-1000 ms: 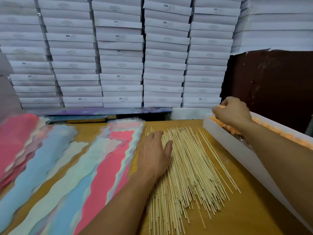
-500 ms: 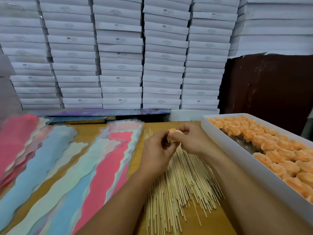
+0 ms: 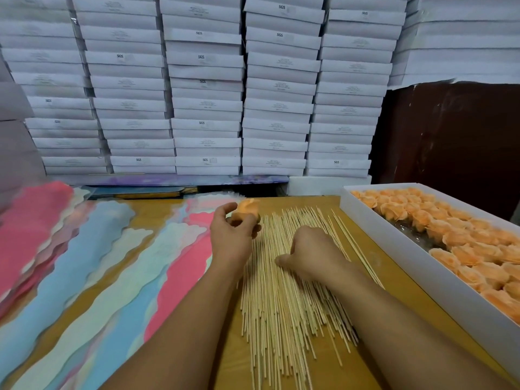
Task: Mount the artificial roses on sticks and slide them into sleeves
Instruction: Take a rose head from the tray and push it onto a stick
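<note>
On the bench [image 3: 385,266] lie sticks [image 3: 284,299] too many to count, several fanned sleeves [image 3: 92,277] at left, and one white box [image 3: 439,280] of orange roses at right. The left hand [image 3: 232,237] holds one rose [image 3: 247,208] in curled fingers above the sticks' far end. The right hand [image 3: 309,256] rests knuckles-up on the sticks, fingers curled; its grip cannot be told. Stacked white cartons [image 3: 205,88] fill the wall behind.
</note>
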The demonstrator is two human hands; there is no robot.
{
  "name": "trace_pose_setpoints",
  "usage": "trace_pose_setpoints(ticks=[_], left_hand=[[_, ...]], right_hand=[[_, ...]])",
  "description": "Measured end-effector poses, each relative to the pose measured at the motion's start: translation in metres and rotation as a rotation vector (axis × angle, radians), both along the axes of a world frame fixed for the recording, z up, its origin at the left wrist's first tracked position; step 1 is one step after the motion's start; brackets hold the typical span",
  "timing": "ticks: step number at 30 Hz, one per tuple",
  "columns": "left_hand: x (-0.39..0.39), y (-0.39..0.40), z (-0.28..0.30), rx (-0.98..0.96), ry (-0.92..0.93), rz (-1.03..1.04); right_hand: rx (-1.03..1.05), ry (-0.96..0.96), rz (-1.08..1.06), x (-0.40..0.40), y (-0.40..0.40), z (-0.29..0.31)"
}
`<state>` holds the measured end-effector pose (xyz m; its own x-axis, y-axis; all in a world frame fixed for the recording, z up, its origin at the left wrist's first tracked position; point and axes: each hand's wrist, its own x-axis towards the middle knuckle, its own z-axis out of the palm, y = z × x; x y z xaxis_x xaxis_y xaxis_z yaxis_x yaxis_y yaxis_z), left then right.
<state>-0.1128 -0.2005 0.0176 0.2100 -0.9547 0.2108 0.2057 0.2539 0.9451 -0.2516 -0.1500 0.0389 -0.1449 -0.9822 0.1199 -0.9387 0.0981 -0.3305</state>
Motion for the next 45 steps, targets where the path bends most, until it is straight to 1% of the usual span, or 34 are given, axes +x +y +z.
trace_pose_setpoints(ticks=[3,6,12,16,19,21,23,26,31,35,38,41,45], left_hand=[[0.000,-0.003,-0.001,0.014,0.032,-0.020],[-0.002,-0.003,0.001,0.022,0.067,-0.038],[-0.006,0.001,0.005,0.091,0.216,-0.136],[-0.005,0.003,0.006,0.111,0.243,-0.194],[-0.003,0.003,0.008,0.127,0.309,-0.221],[-0.001,0.004,0.011,0.133,0.380,-0.244],[0.003,0.003,0.013,0.143,0.457,-0.274],[0.007,0.003,0.015,0.169,0.566,-0.324],[0.010,0.005,0.021,0.202,0.722,-0.387],[0.014,0.006,0.027,0.247,0.862,-0.436],[0.016,0.008,0.030,0.264,0.946,-0.459],[0.018,0.010,0.031,0.258,0.995,-0.469],[0.018,0.013,0.033,0.242,1.017,-0.508]], right_hand=[[0.006,-0.042,-0.031,-0.001,-0.001,0.002],[0.046,-0.150,-0.057,-0.006,0.000,0.001],[0.056,-0.460,-0.075,-0.017,0.007,0.002],[0.032,-0.727,-0.057,-0.022,0.011,0.005],[0.032,-0.934,-0.035,-0.024,0.014,0.010],[0.054,-1.028,-0.004,-0.024,0.016,0.015],[0.074,-1.077,0.032,-0.022,0.017,0.019],[0.063,-1.064,0.076,-0.016,0.022,0.023],[0.042,-0.946,0.200,-0.005,0.028,0.025],[0.027,-0.964,0.279,0.005,0.035,0.028],[-0.038,-0.933,0.316,0.009,0.037,0.027],[-0.101,-0.889,0.344,0.012,0.035,0.024],[-0.154,-0.775,0.414,0.013,0.038,0.023]])
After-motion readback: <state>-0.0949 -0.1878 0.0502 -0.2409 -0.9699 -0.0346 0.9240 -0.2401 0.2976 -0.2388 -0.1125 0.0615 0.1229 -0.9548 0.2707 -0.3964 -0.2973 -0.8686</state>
